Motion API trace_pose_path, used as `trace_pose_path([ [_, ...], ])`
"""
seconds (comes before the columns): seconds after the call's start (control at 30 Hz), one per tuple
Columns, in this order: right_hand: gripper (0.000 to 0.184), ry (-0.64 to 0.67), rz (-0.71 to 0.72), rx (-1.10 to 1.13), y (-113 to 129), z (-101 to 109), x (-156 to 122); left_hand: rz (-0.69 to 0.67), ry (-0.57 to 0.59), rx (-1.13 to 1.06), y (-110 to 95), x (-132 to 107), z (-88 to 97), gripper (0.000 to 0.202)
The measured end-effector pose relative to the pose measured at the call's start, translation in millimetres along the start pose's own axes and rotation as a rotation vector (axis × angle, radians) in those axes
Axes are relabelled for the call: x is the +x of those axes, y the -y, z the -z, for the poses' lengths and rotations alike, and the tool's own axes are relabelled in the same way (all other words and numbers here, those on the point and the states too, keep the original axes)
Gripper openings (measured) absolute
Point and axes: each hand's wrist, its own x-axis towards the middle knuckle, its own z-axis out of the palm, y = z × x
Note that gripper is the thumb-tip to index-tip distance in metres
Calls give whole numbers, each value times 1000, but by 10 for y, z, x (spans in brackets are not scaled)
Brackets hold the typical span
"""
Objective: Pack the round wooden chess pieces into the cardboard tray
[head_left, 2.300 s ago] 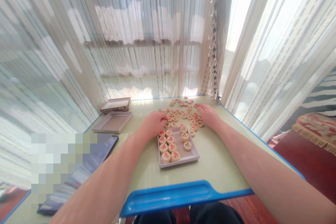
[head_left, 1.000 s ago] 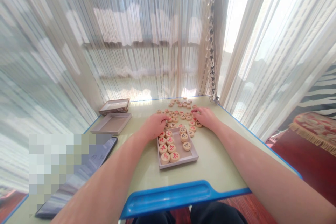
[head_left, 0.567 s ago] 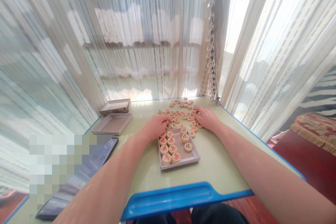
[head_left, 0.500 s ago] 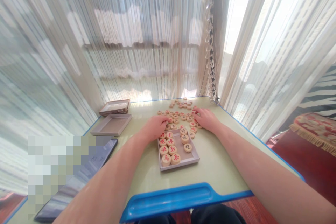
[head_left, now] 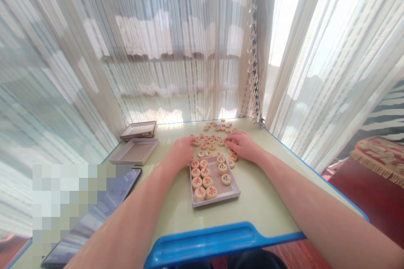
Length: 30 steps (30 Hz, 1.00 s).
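Sheer striped curtains [head_left: 176, 75] glow behind this pale green, blue-edged tabletop [head_left: 261, 206]. Red-marked round wooden pieces [head_left: 207, 182] fill two columns of the shallow grey cardboard tray [head_left: 217, 199]; black-marked ones [head_left: 225, 179] line its right side, bare space between. So it looks part-filled, with many loose wooden pieces [head_left: 204, 146] scattered beyond! Left hand [head_left: 180, 151] curls at their left, right hand [head_left: 244, 146] at their right; gripping or not, I can't tell.

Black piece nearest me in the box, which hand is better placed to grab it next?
Probably your right hand, which looks nearer the black piece. From your left hand, red pieces in the box lie in between.
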Motion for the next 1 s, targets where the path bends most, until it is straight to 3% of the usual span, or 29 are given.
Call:
trace_pose_path([
  [0.27, 29, 13, -35, 26, -41, -25, 5, -38, 5, 11, -7, -18, 0, 42],
  [0.4, 30, 18, -10, 37, -20, -40, 15, -171, 124, -33, -66, -24, -28, 49],
  [0.57, 30, -15, -9, 25, -14, -51, 24, -187, 235, -25, -97, -1, -55, 55],
  [0.77, 29, -27, 6, 56, -22, -50, 11, -247, 92, 83, -62, 18, -18, 46],
  [1.0, 30, -39, 21, 37, -4, -19, 9, -193, 28, 189, 62, 26, -16, 43],
])
